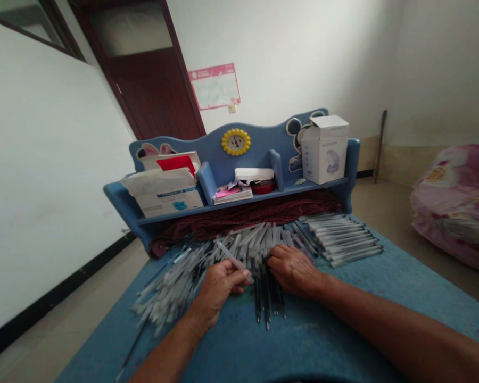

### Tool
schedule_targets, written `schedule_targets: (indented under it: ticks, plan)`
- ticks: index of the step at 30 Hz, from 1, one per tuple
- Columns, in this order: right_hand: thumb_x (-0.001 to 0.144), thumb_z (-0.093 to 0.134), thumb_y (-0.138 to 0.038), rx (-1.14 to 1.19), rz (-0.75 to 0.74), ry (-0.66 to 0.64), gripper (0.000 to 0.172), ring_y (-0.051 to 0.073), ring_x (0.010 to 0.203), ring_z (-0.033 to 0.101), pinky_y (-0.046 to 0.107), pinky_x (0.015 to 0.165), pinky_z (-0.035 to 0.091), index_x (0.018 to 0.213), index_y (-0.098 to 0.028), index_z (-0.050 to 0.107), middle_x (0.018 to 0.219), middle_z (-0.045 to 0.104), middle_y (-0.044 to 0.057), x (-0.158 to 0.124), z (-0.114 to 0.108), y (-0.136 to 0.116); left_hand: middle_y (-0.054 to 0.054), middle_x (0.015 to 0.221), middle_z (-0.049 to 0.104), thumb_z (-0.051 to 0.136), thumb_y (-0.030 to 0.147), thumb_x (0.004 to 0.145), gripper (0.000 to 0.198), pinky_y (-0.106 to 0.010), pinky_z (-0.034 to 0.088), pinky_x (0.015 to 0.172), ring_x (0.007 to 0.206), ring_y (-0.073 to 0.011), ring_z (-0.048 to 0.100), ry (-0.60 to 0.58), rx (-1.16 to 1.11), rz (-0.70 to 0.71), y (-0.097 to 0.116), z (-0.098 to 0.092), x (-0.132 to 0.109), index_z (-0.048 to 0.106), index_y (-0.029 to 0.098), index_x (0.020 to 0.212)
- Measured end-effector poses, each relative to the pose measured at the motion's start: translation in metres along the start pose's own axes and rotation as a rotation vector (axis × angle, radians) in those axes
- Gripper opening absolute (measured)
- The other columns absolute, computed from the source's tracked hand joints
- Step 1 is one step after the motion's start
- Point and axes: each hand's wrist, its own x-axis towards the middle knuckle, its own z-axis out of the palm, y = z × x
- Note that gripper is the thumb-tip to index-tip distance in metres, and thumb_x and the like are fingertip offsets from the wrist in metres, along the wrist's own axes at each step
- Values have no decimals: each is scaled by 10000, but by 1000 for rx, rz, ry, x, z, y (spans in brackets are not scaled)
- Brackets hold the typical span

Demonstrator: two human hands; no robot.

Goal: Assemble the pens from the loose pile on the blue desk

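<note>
A clear plastic pen barrel (232,256) slants up and to the left from my left hand (222,284), pinched between thumb and fingers. My right hand (292,268) lies palm down, fingers curled at the upper end of a bunch of dark pen refills (265,295). Its fingertips are partly hidden, but they close on a refill there. The refills' metal tips point toward me. A loose heap of clear barrels (171,290) spreads left of and behind my hands. To the right, assembled-looking pens (345,239) lie side by side in a row.
At the table's back stands a blue shelf (239,207) with a yellow flower clock (236,142). It holds a paper-filled box (170,199), booklets (232,194) and a white carton (325,151). A dark red checked cloth (243,215) is bunched beneath. A flowered cover (459,207) is at right.
</note>
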Motion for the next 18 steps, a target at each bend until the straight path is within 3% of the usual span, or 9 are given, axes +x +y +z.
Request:
schedule_targets:
  ticks: [18]
  plan:
    - [889, 456, -164, 0, -9, 8, 172, 174, 811, 487, 290, 712, 350, 783, -157, 591, 857, 583, 67, -2, -1, -1, -55, 719, 681, 698, 273, 657, 212, -238, 461, 562, 656, -154, 625, -15, -18, 3, 0, 1, -1, 604, 132, 785]
